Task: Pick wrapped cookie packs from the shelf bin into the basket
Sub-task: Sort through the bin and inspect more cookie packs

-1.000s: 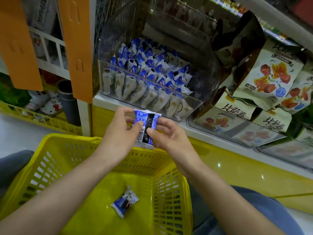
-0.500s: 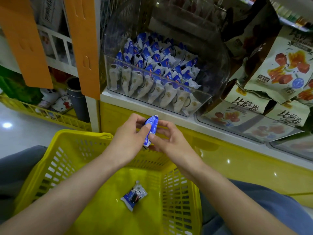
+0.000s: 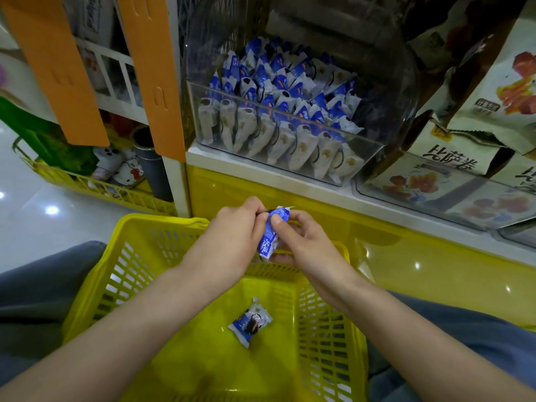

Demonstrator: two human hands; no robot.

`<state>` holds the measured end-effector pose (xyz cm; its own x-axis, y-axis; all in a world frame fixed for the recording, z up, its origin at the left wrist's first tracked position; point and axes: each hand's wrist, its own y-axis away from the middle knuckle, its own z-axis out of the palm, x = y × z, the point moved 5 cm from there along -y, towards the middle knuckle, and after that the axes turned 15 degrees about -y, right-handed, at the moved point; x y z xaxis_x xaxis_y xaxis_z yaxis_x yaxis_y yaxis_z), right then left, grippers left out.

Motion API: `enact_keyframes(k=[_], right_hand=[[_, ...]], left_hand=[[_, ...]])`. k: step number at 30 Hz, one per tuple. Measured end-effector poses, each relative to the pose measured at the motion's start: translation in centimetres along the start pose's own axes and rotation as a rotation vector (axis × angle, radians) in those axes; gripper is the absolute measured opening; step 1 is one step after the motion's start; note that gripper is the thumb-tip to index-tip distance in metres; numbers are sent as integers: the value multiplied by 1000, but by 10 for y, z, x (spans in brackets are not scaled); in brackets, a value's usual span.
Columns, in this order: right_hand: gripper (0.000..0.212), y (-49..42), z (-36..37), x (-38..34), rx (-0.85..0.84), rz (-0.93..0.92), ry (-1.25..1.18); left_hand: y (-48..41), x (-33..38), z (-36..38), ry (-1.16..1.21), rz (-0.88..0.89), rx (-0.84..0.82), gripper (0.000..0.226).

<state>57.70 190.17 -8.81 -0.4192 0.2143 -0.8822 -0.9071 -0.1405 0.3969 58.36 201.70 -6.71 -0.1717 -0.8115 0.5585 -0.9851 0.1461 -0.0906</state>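
- Left hand [image 3: 232, 242] and right hand [image 3: 301, 246] both pinch one blue-and-white wrapped cookie pack [image 3: 271, 236], fingers curled, above the far rim of the yellow slotted plastic basket [image 3: 136, 227].
- A second blue pack [image 3: 251, 322] lies on the basket floor.
- The clear plastic shelf bin [image 3: 290, 161] beyond holds many like packs.
- Cream snack bags [image 3: 452, 161] at right read "比萨卷".

My left grip [image 3: 232, 242] and right grip [image 3: 304, 248] both pinch one blue cookie pack [image 3: 271, 233] above the yellow basket [image 3: 139, 224]. A second pack [image 3: 251, 323] lies on its bottom. The clear shelf bin [image 3: 374, 158] ahead holds many more.
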Motion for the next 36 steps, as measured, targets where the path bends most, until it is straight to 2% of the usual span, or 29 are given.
enact_keyframes(k=[5, 7, 13, 16, 21, 26, 29, 32, 36], right_hand=[[14, 0, 3, 4, 2, -87, 98], [13, -1, 4, 1, -3, -152, 176], [14, -1, 5, -6, -48, -239, 242], [12, -2, 1, -8, -12, -252, 234], [11, -7, -9, -3, 99, -174, 203], [16, -10, -9, -4, 83, -173, 198], [30, -12, -10, -7, 78, -210, 212], [57, -12, -9, -13, 103, -314, 463], [72, -9, 2, -16, 88, -438, 734]], left_hand=[[1, 0, 3, -291, -17, -76, 16], [1, 2, 2, -336, 16, -72, 17], [1, 0, -12, -78, -8, 94, 15], [-3, -3, -6, -10, -54, 67, 12], [1, 0, 15, 8, -56, -106, 23], [-1, 3, 9, 60, -38, -86, 25], [-2, 4, 7, 215, -108, -109, 21], [-3, 5, 7, 359, -202, -157, 25], [-4, 6, 5, 346, -205, -116, 20]])
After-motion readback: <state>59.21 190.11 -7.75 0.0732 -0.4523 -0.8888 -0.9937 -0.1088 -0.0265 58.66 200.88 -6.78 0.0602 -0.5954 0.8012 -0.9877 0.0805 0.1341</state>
